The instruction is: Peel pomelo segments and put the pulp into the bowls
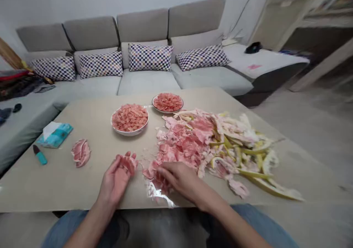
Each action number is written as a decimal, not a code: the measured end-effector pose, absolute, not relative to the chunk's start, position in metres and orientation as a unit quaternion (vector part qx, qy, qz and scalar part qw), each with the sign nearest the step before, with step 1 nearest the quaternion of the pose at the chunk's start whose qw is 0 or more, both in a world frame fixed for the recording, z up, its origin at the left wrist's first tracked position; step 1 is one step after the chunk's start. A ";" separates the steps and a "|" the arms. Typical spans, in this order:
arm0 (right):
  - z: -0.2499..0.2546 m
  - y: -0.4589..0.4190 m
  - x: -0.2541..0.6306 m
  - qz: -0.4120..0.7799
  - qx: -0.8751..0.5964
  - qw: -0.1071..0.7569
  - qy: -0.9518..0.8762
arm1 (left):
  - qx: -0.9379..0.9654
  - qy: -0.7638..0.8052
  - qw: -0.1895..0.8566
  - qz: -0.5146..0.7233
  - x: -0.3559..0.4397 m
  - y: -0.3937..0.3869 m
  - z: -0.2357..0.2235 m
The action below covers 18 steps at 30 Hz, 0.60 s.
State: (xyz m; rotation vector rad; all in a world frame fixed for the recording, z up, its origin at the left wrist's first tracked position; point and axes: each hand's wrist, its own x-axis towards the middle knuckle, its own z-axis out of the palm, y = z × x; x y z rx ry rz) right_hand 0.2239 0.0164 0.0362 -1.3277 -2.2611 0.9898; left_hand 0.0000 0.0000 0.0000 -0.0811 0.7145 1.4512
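Now the left hand (117,180) is turned palm up and half closed, and its curled fingers hold a pink pomelo piece (129,163). The right hand (180,178) lies palm down on the edge of a pile of pink pomelo skins (182,145), but I cannot tell if it grips them. Beyond this hand, yellow peels (255,172) lie mixed in the same pile. Ahead of the left hand stand a white bowl (129,133) and a plate (165,111), both full of pink pulp. To the left of this hand, a separate pink clump (81,152) lies on the table (68,183), near a tissue pack (56,135) and a teal object (41,158). A gray sofa (146,82) is far ahead of both hands.
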 end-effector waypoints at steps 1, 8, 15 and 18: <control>0.030 0.010 0.220 0.396 -0.411 0.114 -0.813 | -0.041 0.312 0.688 0.654 -0.001 0.000 0.000; 0.010 0.003 0.210 0.306 -0.413 0.182 -0.838 | 0.023 0.342 0.665 0.663 -0.003 -0.002 0.000; 0.023 0.010 0.216 0.267 -0.454 0.379 -0.761 | 0.163 0.404 0.670 0.601 0.009 -0.012 0.009; 0.020 0.003 0.208 0.303 -0.422 0.370 -0.770 | 0.231 0.414 0.677 0.563 0.015 -0.018 0.013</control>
